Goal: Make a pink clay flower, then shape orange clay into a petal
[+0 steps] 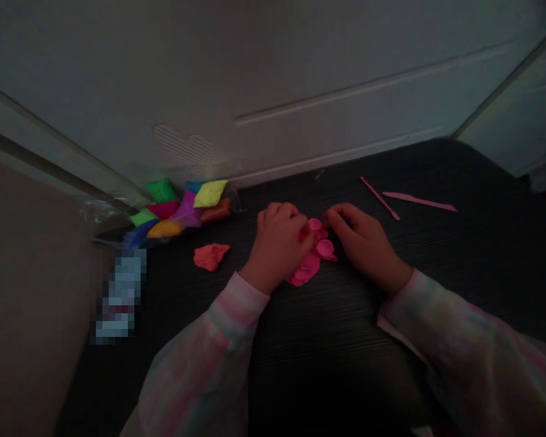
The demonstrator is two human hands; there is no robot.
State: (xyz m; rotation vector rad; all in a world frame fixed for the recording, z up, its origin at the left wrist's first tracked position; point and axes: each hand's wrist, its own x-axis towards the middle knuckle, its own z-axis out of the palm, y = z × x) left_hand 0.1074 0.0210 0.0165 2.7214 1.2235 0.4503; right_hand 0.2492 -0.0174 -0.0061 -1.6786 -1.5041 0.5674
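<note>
Bright pink modelling clay [306, 273], made of several flat round pieces, rests on the dark table. My left hand [283, 240] lies over its left side, fingers curled onto it, hiding part of it. At its upper right edge, the thumb and fingers of my right hand [361, 240] are pinched together against the pink clay. Small round discs [325, 247] of the same pink show between the two hands. Left of my left hand lies a loose lump of orange clay [210, 257], touched by neither hand.
Clear plastic packaging with several coloured clay packs [166, 209] lies at the back left. A blurred pale blue item [124, 297] sits below it. Two pink modelling tools, a thin stick [379, 197] and a knife [421, 200], lie back right. A white panel [346, 103] rises behind the table.
</note>
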